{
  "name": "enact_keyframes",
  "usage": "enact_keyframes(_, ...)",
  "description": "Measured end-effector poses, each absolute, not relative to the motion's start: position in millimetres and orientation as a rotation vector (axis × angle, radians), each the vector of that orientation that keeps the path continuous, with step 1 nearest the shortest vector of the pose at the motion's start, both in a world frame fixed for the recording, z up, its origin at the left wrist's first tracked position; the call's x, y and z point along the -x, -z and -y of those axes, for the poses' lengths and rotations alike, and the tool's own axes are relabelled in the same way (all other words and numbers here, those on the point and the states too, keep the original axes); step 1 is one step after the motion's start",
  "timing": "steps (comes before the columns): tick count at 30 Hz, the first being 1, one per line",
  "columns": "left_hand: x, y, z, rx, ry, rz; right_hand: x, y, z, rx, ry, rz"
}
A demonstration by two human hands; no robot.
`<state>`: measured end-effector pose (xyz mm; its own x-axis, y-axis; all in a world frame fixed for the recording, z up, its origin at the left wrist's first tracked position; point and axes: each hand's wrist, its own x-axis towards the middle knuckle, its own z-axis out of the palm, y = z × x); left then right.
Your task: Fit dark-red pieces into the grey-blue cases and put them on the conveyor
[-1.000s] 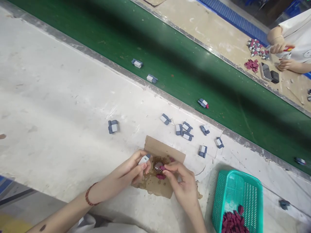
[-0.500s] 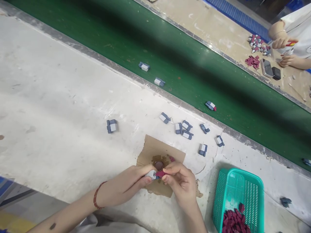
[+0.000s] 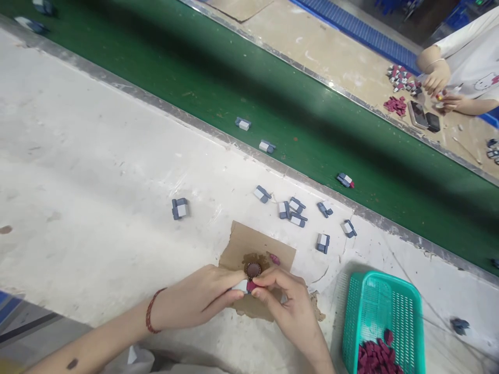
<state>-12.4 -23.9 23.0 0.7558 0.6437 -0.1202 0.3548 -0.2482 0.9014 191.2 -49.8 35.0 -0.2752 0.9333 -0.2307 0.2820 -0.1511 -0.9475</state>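
My left hand pinches a small light-grey and blue plastic part between thumb and fingers. My right hand grips a small maroon piece, its end pressed against the grey part. Just behind the fingertips, a round bottle cap with dark contents sits on a torn piece of cardboard, which has a wet brown stain. Another maroon piece lies on the cardboard beside the stain. My fingers partly cover the joint between the two held pieces.
A green basket of maroon pieces stands at right. Several blue-grey parts lie on the white table. A green conveyor belt carries more. Across it, a co-worker's hands work near phones.
The maroon piece has come up against the grey part, with less of it showing. Parts on the belt have shifted rightward, and others appear at its upper left. The co-worker's hands have moved closer together.
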Motion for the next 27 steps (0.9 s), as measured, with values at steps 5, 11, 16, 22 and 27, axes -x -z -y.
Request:
enact_keyframes(5,11.4,-31.8,9.5,-1.975,-0.211,-0.685,-190.6,-39.8,52.3,1.354,-1.334,1.599)
enact_keyframes(11,4.9,-47.2,-25.8,-2.092,-0.189,-0.595,-198.1,-46.2,56.1,1.394,-1.128,1.586)
enact_keyframes(16,18.1,-50.1,-111.2,-2.167,-0.369,-1.101,-251.2,-56.6,83.7,1.777,-0.678,1.556)
enact_keyframes(22,23.7,-43.8,-206.1,-2.176,-0.277,-1.743,-340.4,-58.1,145.5,2.384,-0.325,1.495)
enact_keyframes(27,12.4,-30.0,-219.9,-2.254,-0.313,-1.6,-349.0,-52.3,163.1,2.355,-0.627,1.59)
